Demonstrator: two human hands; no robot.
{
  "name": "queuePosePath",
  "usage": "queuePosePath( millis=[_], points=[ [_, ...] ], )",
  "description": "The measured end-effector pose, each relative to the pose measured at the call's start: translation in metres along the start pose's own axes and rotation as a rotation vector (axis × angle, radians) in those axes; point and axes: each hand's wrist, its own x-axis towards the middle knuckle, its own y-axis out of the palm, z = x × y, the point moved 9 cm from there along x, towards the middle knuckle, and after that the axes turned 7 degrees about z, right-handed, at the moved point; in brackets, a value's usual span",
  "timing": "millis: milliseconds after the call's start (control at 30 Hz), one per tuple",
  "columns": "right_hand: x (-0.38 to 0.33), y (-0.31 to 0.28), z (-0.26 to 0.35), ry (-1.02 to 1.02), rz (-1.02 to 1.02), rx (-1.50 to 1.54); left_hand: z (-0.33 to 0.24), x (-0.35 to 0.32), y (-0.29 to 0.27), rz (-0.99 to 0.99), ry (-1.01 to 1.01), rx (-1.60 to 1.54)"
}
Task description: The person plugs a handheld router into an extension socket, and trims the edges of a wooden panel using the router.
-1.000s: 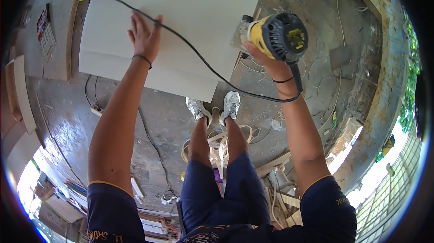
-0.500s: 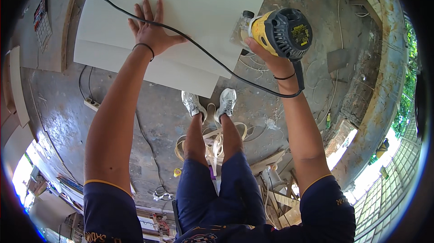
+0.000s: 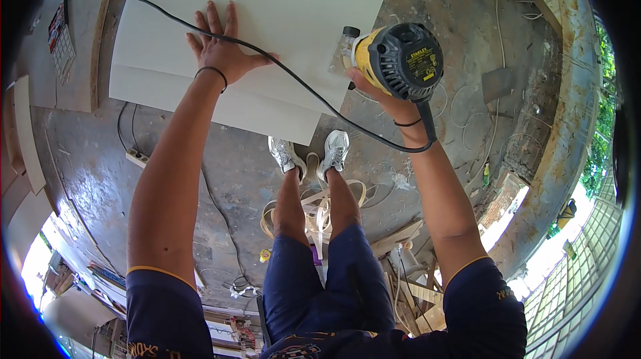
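Since a second ago, the left hand (image 3: 224, 52) has slid further onto the large flat white rectangular board (image 3: 267, 32), away from its near edge, and the yellow-and-black handheld electric trimmer (image 3: 394, 58) has come closer to the board's right edge. That left hand lies flat on the board with fingers spread, clamped on nothing. At the board's right edge, the right hand (image 3: 377, 92) has its grip closed around the trimmer's body, whose clear base touches the board's side. From the trimmer, a black power cord (image 3: 280, 68) runs across the board, over the left hand. Below the board's near edge, two grey sneakers (image 3: 310, 153) stand on the dusty concrete floor (image 3: 87, 178).
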Motion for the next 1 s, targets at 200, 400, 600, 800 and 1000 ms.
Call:
queuePosePath(
  millis=[200,400,600,800,1000],
  points=[
    [-0.009,0.008,-0.003,0.014,-0.004,0.047,-0.002,-0.001,-0.001,0.006,-0.009,-0.001],
    [-0.023,0.016,-0.009,0.071,-0.015,0.190,-0.004,-0.001,-0.002,-0.011,-0.012,-0.013],
    [-0.038,0.031,-0.019,0.149,-0.030,0.350,-0.003,0.000,-0.002,0.021,-0.034,0.023],
    [-0.059,0.050,-0.034,0.316,-0.042,0.627,-0.004,-0.002,-0.003,0.033,-0.049,-0.029],
    [-0.059,0.046,-0.017,0.137,-0.050,0.309,-0.004,0.000,-0.002,0.023,-0.037,0.008]
  ],
)
